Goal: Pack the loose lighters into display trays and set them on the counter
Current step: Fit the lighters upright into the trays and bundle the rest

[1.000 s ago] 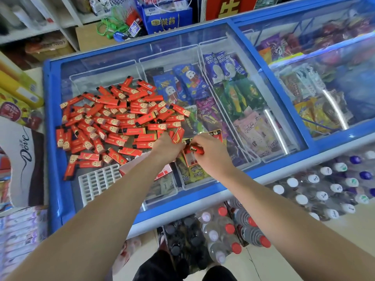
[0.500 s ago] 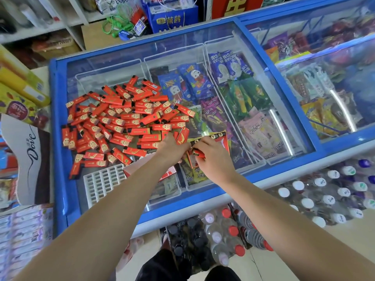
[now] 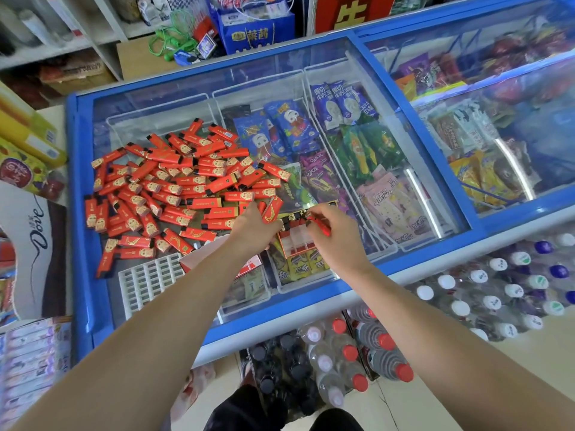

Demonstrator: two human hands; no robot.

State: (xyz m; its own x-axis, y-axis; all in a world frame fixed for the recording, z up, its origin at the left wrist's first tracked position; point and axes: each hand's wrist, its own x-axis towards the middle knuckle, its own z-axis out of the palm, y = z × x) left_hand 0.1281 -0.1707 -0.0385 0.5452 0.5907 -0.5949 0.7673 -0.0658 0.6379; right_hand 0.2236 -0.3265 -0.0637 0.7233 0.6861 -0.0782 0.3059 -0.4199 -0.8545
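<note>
On the far left, a Dove carton (image 3: 32, 241) and boxed sweets stand beside a blue-framed chest freezer (image 3: 79, 213) whose sliding glass lid (image 3: 174, 85) serves as the worktop. Loose red lighters (image 3: 174, 185) lie heaped on the glass, with an empty white grid tray (image 3: 149, 279) just nearer the front edge. Right of the heap, the left hand (image 3: 253, 230) curls round the edge of a partly filled display tray (image 3: 295, 236), and the right hand (image 3: 337, 236) pinches one lighter (image 3: 319, 223) over its slots. Ice-cream packets (image 3: 354, 150) show beneath the glass. Capped bottles (image 3: 504, 290) crowd the floor at right; shelves run along the back.
</note>
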